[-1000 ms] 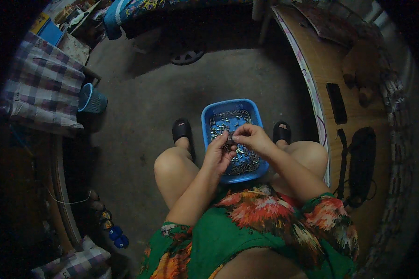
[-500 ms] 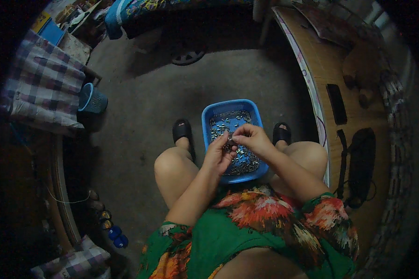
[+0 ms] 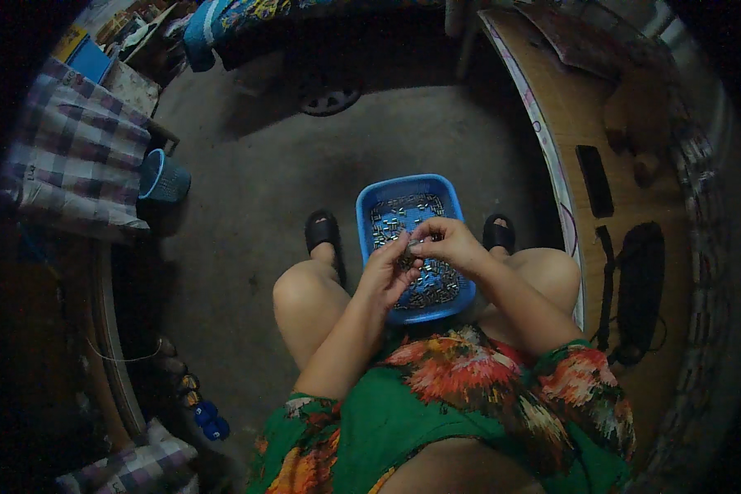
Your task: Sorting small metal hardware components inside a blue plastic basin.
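A blue plastic basket [image 3: 369, 191] sits on the floor between my feet. Many small, shiny metal parts [image 3: 436, 290], short and tube-like, are scattered over its bottom. Above the basket my two hands meet at the fingertips. My left hand [image 3: 389, 272] is curled, palm up, its thumb and fingers closed around a small greyish metal piece [image 3: 409, 249]. Thumb and index finger of my right hand [image 3: 446, 244] pinch at the same piece from the right. The fingers hide most of it, so its exact kind cannot be made out.
To the right runs a long wooden surface [image 3: 552, 123] bearing a dark flat object [image 3: 594, 181] and a black bag [image 3: 640, 288]. A teal waste bin [image 3: 166, 177] stands left, beside checked cloth [image 3: 82, 148]. Blue balls [image 3: 212, 421] lie at lower left.
Both hands stay over the basket in nearly the same place. The fingers of my right hand have shifted slightly at the small piece.
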A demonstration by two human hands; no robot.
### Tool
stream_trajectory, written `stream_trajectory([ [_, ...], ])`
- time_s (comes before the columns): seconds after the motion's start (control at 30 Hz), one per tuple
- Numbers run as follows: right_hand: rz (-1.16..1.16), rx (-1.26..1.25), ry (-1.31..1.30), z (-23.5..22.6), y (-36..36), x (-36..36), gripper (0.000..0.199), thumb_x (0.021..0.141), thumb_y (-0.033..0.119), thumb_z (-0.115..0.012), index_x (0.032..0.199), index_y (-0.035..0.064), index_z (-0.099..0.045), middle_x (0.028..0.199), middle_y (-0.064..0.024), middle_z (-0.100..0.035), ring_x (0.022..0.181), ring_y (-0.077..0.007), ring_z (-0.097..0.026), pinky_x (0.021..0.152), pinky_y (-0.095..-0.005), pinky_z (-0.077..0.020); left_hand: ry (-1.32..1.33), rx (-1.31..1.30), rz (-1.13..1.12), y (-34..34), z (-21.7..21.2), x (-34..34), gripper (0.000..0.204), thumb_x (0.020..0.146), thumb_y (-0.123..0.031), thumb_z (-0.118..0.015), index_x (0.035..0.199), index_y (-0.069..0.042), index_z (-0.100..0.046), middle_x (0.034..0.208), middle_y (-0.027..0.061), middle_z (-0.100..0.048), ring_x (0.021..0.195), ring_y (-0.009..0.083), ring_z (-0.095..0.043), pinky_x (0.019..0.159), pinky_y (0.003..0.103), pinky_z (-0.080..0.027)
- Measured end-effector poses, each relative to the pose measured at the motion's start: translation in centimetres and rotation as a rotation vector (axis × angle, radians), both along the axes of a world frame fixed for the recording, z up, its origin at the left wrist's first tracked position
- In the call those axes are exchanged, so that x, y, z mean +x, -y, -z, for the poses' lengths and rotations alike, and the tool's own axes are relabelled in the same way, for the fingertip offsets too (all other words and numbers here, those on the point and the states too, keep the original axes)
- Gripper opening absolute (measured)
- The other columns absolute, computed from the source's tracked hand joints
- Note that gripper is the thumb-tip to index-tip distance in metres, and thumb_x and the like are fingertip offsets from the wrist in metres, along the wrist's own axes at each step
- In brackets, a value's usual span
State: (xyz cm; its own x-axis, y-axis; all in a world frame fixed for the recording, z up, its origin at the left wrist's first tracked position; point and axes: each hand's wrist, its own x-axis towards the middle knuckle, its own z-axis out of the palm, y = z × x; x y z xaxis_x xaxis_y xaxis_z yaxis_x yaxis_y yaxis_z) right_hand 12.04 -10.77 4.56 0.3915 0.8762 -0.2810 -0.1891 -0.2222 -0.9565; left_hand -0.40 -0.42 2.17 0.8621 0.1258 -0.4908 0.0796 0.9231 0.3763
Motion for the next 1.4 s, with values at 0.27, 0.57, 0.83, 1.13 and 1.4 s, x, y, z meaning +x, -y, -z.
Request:
stream_trajectory([
  [0.27,0.069,0.045,0.215,-0.8,-0.1,-0.7,0.016,0.071,0.01,-0.064,0.085,0.0049,-0.057,0.072,0.0009,-0.055,0.066,-0.0049,-0.047,0.057,-0.0184,-0.0388,-0.004,0.088,-0.207,0.3,0.1,0.3,0.02,0.083,-0.024,-0.053,0.09,-0.005,-0.054,0.081,0.0061,-0.058,0.071,0.0154,-0.058,0.057,0.023,-0.047],
  [0.57,0.143,-0.122,-0.468,0.2,0.3,0.9,0.017,0.081,0.007,-0.051,0.097,0.0013,-0.05,0.081,-0.0058,-0.054,0.061,-0.0088,-0.051,0.048,-0.0198,-0.0423,0.037,-0.073,-0.245,-0.1,0.0,0.0,0.023,0.085,-0.026,-0.048,0.091,-0.003,-0.052,0.077,0.0097,-0.055,0.063,0.0161,-0.05,0.052,0.024,-0.041],
  [0.83,0.102,-0.148,-0.44,-0.8,0.1,0.9,0.016,0.081,0.012,-0.055,0.092,0.0015,-0.051,0.074,-0.0028,-0.054,0.057,-0.0062,-0.048,0.041,-0.0156,-0.0369,0.046,-0.105,-0.201,-0.1,-0.1,0.0,0.025,0.085,-0.027,-0.048,0.09,-0.002,-0.051,0.077,0.0108,-0.055,0.061,0.0155,-0.049,0.049,0.023,-0.038],
  [1.13,0.126,-0.095,-0.373,-0.6,0.1,0.5,0.019,0.08,0.012,-0.055,0.096,0.0019,-0.053,0.075,-0.0021,-0.055,0.059,-0.0068,-0.049,0.047,-0.0179,-0.039,0.032,-0.004,-0.18,0.1,0.6,0.2,0.027,0.085,-0.029,-0.048,0.088,-0.002,-0.051,0.076,0.0094,-0.056,0.06,0.0145,-0.05,0.049,0.022,-0.039],
  [1.4,0.075,-0.123,-0.212,-1.0,0.0,-0.2,0.015,0.077,0.013,-0.059,0.089,0.0041,-0.059,0.071,0.0002,-0.056,0.055,-0.0047,-0.045,0.047,-0.0175,-0.0324,-0.04,0.028,-0.167,0.5,0.1,0.3,0.025,0.084,-0.028,-0.05,0.086,-0.004,-0.053,0.074,0.0071,-0.056,0.059,0.0139,-0.051,0.049,0.022,-0.042],
])
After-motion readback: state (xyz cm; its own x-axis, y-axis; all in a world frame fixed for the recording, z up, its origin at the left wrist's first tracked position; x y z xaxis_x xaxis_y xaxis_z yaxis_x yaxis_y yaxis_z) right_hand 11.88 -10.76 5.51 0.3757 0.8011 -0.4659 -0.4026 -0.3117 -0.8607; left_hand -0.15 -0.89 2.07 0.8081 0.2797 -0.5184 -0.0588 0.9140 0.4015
